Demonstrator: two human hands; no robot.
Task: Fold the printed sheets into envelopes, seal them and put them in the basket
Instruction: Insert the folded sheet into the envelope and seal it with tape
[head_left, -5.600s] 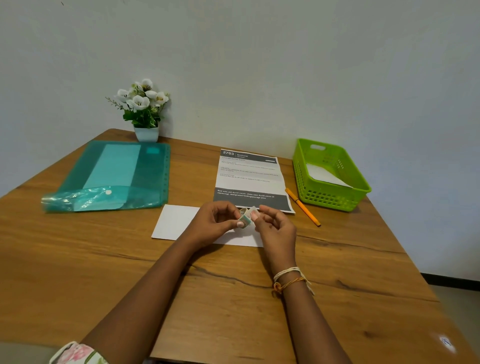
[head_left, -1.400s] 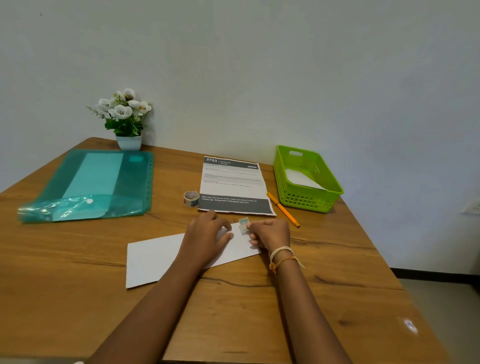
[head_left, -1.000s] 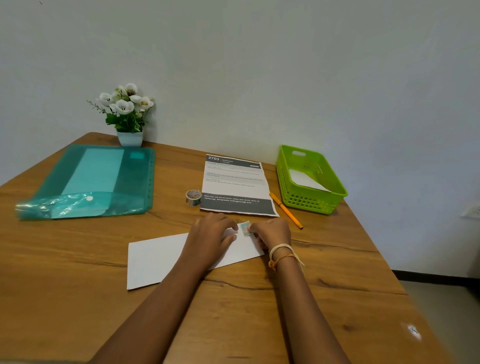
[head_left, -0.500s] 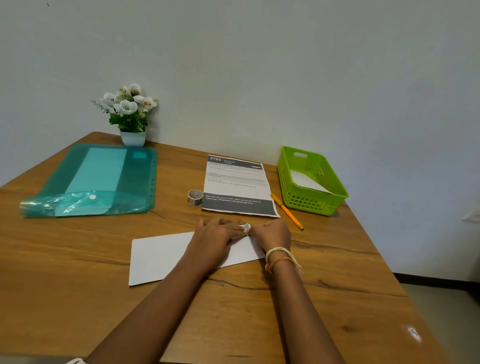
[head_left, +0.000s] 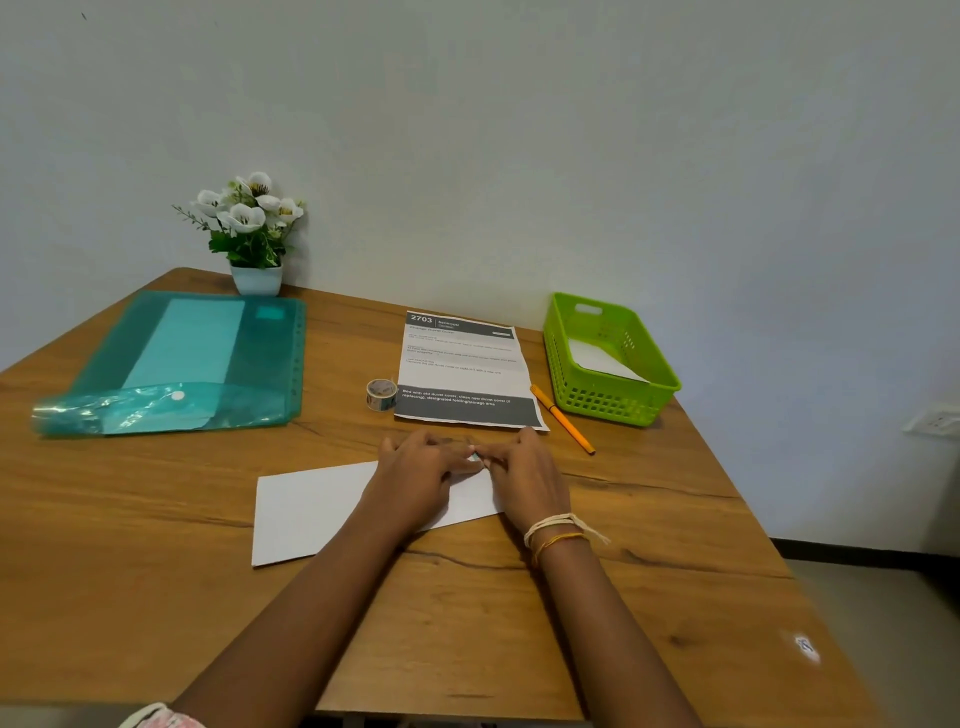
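**Op:** I see both hands down on the white envelope (head_left: 311, 512), middle of the wooden table (head_left: 156, 597). Left hand (head_left: 421, 478) lies flat on it, fingers together & stretched toward the right. Right hand (head_left: 524, 475) sits at the envelope's right end, fingers curled, tips meeting the left ones.

**Desk:** Pinching anything?

**Op:** A small teal-and-white bit of tape (head_left: 475, 457) shows btwn the fingertips, at the envelope's far edge. Can't tell if it's pinched or just pressed down – mostly hidden. Thread bands (head_left: 558, 530) on the right wrist.

**Desk:** Rest of the stuff?

**Op:** Printed sheet (head_left: 462, 371) lies flat just beyond the hands, dark strip nearest me. Tape roll (head_left: 381, 395) stands just left of it. Orange pen (head_left: 562, 420) lies btwn sheet & green basket (head_left: 608, 405); basket's at the far right w/ a white envelope (head_left: 602, 359) in it, leaning. Teal plastic folder (head_left: 182, 364) far left, flap open. Flower pot (head_left: 254, 236) behind it by the wall.
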